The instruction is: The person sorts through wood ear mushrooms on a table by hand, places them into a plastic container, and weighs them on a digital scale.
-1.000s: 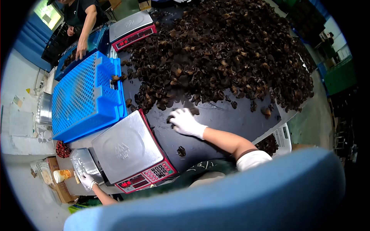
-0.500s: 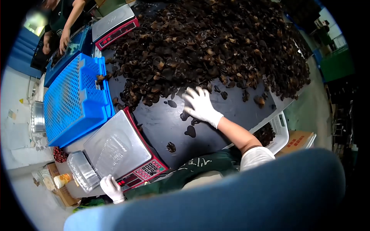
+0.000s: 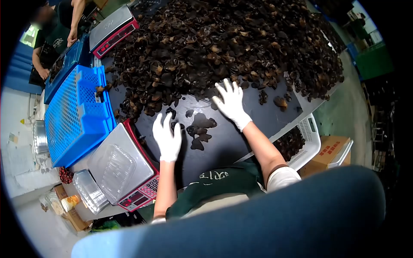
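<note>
**White-gloved left hand and white-gloved right hand flanking a small cluster of dark brown, flat, frilled pieces**

The small cluster is lying on the dark-topped table, between the hands and toward the near edge. The left hand is holding its fingers well apart, pointing toward the far edge, with a few loose dark pieces lying right at them; whether it is touching or gripping any, one cannot tell. The right hand is also holding its fingers wide open, its fingertips reaching the near fringe of a broad heap of dark brown, curled pieces; contact there is unclear, and no grasp is showing.

The heap is covering the far part of the table and stretching toward its right edge. Left of the left hand, a red scale with a silver pan is standing at the near left corner, a clear plastic tray resting on its pan. Clear plastic containers are sitting just beside it. Beyond, a blue perforated plastic crate is lying along the left edge, near a second red scale. A white plastic basket is holding more dark pieces by the right edge. At the far left, a co-worker is reaching toward a dark blue crate.
</note>
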Available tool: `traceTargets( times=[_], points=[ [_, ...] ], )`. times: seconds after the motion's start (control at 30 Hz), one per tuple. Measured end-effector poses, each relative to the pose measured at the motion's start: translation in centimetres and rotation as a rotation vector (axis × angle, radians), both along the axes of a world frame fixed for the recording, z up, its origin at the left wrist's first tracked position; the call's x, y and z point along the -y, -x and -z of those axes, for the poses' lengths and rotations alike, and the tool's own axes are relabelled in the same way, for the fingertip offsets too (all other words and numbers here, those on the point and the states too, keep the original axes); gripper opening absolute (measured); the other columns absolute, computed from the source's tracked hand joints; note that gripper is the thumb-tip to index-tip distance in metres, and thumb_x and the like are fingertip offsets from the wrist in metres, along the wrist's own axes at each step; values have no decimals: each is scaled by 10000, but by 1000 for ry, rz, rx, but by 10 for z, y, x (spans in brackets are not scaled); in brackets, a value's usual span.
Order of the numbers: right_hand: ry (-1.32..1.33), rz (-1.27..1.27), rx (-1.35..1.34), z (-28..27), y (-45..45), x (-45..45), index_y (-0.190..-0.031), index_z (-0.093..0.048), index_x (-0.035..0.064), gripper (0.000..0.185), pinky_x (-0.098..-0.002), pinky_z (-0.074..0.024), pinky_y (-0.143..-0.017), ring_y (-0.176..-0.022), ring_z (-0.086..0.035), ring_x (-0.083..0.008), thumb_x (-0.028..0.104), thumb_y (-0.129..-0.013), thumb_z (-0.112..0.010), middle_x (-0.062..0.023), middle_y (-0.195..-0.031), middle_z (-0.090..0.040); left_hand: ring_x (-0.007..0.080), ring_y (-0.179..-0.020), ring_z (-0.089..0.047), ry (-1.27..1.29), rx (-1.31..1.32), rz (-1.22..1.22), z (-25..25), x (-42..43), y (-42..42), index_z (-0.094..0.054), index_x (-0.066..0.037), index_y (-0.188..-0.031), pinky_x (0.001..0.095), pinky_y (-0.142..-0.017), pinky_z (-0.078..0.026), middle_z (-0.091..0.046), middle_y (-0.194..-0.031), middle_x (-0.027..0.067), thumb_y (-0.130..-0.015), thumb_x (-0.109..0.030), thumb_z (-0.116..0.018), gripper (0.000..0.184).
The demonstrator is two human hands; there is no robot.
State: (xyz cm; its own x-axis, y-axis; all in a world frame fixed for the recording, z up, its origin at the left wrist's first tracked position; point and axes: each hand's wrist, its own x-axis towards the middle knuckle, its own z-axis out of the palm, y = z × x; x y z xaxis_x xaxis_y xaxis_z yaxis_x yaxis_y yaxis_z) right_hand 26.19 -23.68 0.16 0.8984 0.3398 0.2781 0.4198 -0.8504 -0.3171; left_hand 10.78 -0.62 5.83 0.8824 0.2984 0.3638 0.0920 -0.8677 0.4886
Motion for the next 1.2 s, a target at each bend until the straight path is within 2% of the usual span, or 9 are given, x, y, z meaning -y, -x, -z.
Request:
traceTargets(
  times=[0.17,0.3,0.4,0.43,0.57,0.73,0.87,1.1,1.2],
  points=[
    [-102,-396,-150,4,60,-1,-1400,-512,184,587,-620,-229,-1123,-1366,-317,-476,441,-881,-602,-155,-1504,-401,406,-1163,-500,-242,-78,125,62,9,-27,-641,-103,-1191,485,-979,-422,-531,-1311,204,-850,-261,-656,377],
    [-157,-571,-90,-29,106,19,-1300,-605,185,544,-608,-288,-1104,-1328,-367,-480,363,-796,-709,-108,-1431,-495,387,-1110,-557,135,-62,332,37,29,13,-667,-59,-1111,465,-977,-436,-588,-1253,193,-828,-76,-653,283],
    [-230,-431,-108,-47,109,40,-1263,-636,189,533,-570,-295,-1104,-1307,-402,-444,282,-750,-746,-99,-1399,-528,385,-1199,-501,101,-53,184,18,30,56,-613,-55,-1232,464,-1037,-387,-533,-1328,198,-828,-93,-662,408],
    [-287,-358,-53,-51,108,40,-1179,-677,183,446,-543,-339,-1056,-1233,-484,-372,238,-743,-751,-65,-1242,-627,385,-1227,-480,105,-97,113,15,32,73,-590,-54,-1272,464,-1053,-371,-511,-1354,200,-825,-102,-670,456],
    [-345,-524,-93,-47,107,19,-1022,-708,128,282,-365,-447,-781,-841,-610,-219,177,-749,-757,1,-864,-671,441,-1212,-439,41,-308,33,22,43,122,-490,-35,-1378,497,-1048,-361,-445,-1346,271,-780,-163,-713,651],
    [-53,-421,-47,-27,103,-24,-1079,-656,139,329,-377,-421,-705,-767,-563,-221,311,-804,-708,-41,-866,-583,411,-1134,-474,-8,-319,5,41,40,125,-556,-37,-1291,472,-991,-398,-500,-1235,230,-779,-62,-663,524],
    [-357,-334,-220,-37,93,-3,-795,-687,138,42,-361,-474,-672,-677,-645,-221,161,-765,-667,-10,-737,-676,372,-1074,-518,141,-284,26,42,30,116,-607,-40,-1174,425,-954,-429,-550,-1136,182,-778,33,-609,403],
    [-295,-270,-181,-65,87,45,-816,-719,141,39,-334,-504,-636,-619,-647,-214,153,-782,-705,-19,-736,-695,358,-1038,-565,362,-56,48,42,30,60,-568,-24,-1213,415,-925,-469,-570,-1103,189,-807,-17,-658,416],
    [-206,-317,-176,-47,100,6,-988,-702,154,223,-360,-508,-647,-660,-654,-220,255,-790,-718,-23,-781,-681,342,-1002,-579,307,-84,119,33,32,34,-588,-41,-1205,406,-903,-474,-585,-1100,179,-815,-101,-699,410]
  ],
)
